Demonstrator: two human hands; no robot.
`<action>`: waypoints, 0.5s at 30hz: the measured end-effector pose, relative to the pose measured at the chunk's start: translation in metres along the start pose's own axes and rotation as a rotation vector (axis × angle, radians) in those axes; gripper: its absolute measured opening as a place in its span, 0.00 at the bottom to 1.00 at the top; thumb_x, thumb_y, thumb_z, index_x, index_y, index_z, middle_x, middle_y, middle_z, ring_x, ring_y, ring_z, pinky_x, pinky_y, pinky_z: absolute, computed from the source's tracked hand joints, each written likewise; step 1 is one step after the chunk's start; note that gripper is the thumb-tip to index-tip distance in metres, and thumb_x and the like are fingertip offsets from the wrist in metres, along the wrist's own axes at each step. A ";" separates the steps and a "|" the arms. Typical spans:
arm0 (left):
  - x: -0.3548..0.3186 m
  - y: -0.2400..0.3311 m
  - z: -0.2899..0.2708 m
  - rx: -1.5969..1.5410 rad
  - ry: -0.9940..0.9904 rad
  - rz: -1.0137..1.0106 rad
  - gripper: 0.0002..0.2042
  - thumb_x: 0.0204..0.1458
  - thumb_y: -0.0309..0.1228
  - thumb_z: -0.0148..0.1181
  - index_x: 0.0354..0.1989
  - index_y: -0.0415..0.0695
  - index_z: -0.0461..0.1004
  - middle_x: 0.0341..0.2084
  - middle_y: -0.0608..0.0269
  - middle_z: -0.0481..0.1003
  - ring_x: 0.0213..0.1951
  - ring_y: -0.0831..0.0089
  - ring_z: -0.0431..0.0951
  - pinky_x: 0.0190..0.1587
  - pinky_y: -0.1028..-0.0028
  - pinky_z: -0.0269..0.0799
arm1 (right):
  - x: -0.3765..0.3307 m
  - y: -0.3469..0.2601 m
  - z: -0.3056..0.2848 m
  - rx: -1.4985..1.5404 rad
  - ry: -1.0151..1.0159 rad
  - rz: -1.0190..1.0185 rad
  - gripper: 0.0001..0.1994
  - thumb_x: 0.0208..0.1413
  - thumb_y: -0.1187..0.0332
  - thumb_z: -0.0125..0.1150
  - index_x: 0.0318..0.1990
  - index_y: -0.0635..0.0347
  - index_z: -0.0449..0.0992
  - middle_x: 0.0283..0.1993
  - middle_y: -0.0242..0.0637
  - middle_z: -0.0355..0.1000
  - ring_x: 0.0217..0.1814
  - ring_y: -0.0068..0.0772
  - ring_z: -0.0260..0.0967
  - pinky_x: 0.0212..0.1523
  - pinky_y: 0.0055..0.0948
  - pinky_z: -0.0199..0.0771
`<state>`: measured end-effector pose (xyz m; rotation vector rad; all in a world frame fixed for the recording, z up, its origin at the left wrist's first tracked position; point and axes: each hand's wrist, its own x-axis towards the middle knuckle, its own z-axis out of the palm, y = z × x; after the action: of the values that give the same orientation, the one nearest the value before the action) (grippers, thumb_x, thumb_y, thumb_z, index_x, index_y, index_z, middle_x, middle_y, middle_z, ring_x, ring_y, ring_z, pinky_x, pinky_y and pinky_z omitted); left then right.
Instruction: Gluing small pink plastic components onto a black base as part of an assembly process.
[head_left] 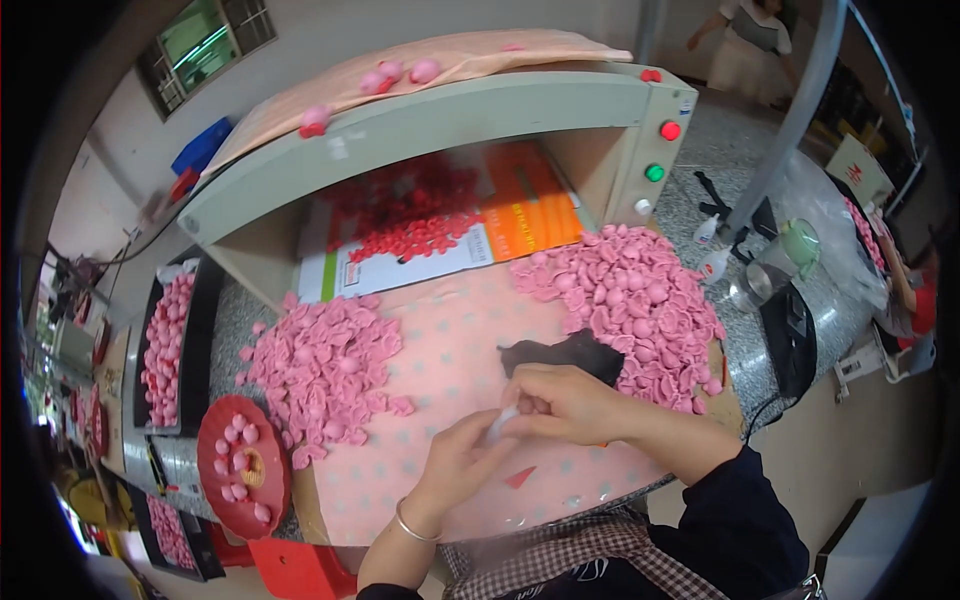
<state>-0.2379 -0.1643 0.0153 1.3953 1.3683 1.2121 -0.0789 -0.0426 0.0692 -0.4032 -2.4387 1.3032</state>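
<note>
My left hand [458,462] and my right hand [562,402] meet over a pink dotted cloth [450,350], both pinching one small pale pink piece [505,420] between their fingertips. A silver bangle is on my left wrist. A heap of pink shell-like pieces [325,365] lies to the left of my hands, and a larger heap [630,300] lies to the right. A dark flat object [570,352] rests just beyond my right hand. A small red triangle [520,477] lies on the cloth near my left hand.
A red round tray [243,462] with a few pink pieces sits at the left. A black tray [165,345] of pink pieces lies farther left. A pale green cabinet [440,130] with red and green buttons stands behind. Bottles [712,262] and a glass jar [760,280] stand right. Another person stands at the far top right.
</note>
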 end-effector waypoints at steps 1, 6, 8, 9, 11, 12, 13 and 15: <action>-0.003 -0.003 -0.007 0.074 -0.009 0.040 0.16 0.50 0.22 0.57 0.47 0.31 0.67 0.31 0.66 0.73 0.35 0.83 0.71 0.37 0.82 0.68 | 0.006 -0.004 0.005 -0.012 -0.036 0.059 0.12 0.49 0.63 0.60 0.36 0.61 0.70 0.30 0.37 0.66 0.30 0.32 0.65 0.30 0.28 0.65; -0.028 -0.024 -0.042 -0.025 0.016 0.005 0.16 0.49 0.26 0.59 0.46 0.35 0.69 0.32 0.61 0.74 0.32 0.80 0.73 0.33 0.81 0.69 | 0.031 0.002 0.047 0.085 -0.054 -0.067 0.11 0.48 0.66 0.63 0.37 0.61 0.72 0.28 0.32 0.63 0.25 0.22 0.61 0.25 0.21 0.61; -0.033 -0.024 -0.053 -0.001 0.035 -0.054 0.17 0.48 0.30 0.61 0.46 0.37 0.70 0.33 0.57 0.75 0.32 0.75 0.75 0.34 0.77 0.70 | 0.037 0.000 0.064 0.051 0.025 -0.035 0.11 0.48 0.66 0.63 0.37 0.62 0.73 0.29 0.32 0.63 0.25 0.21 0.61 0.26 0.21 0.61; -0.034 -0.021 -0.058 0.052 0.049 -0.032 0.17 0.48 0.30 0.61 0.46 0.37 0.69 0.33 0.57 0.75 0.32 0.75 0.75 0.34 0.77 0.70 | 0.040 -0.001 0.071 0.017 0.116 -0.001 0.11 0.47 0.67 0.63 0.37 0.62 0.73 0.29 0.32 0.63 0.26 0.21 0.61 0.27 0.20 0.61; -0.040 -0.024 -0.064 0.105 0.077 -0.020 0.17 0.48 0.30 0.61 0.46 0.37 0.69 0.33 0.57 0.75 0.32 0.75 0.74 0.34 0.77 0.70 | 0.044 -0.004 0.076 -0.001 0.060 0.035 0.12 0.47 0.67 0.64 0.37 0.62 0.73 0.30 0.31 0.63 0.26 0.21 0.60 0.27 0.20 0.61; -0.042 -0.028 -0.066 0.073 0.078 -0.011 0.17 0.48 0.30 0.61 0.46 0.37 0.69 0.33 0.56 0.75 0.32 0.75 0.74 0.34 0.77 0.70 | 0.045 -0.005 0.078 -0.022 0.017 0.074 0.12 0.47 0.67 0.64 0.37 0.63 0.73 0.30 0.31 0.63 0.27 0.21 0.60 0.28 0.20 0.61; -0.044 -0.031 -0.069 0.042 0.069 0.003 0.17 0.48 0.30 0.61 0.46 0.37 0.69 0.33 0.56 0.75 0.32 0.74 0.74 0.34 0.77 0.70 | 0.047 -0.005 0.080 -0.025 0.015 0.074 0.12 0.47 0.67 0.64 0.37 0.63 0.73 0.30 0.31 0.63 0.27 0.21 0.60 0.28 0.20 0.61; -0.048 -0.033 -0.075 0.007 0.059 0.036 0.16 0.48 0.27 0.60 0.46 0.36 0.69 0.31 0.62 0.74 0.30 0.80 0.71 0.31 0.81 0.67 | 0.050 -0.003 0.086 0.032 -0.022 0.029 0.11 0.46 0.67 0.64 0.36 0.63 0.73 0.30 0.31 0.63 0.28 0.21 0.61 0.29 0.20 0.62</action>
<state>-0.3154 -0.2152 -0.0061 1.4050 1.3940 1.2821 -0.1608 -0.0874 0.0359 -0.4197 -2.4351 1.3644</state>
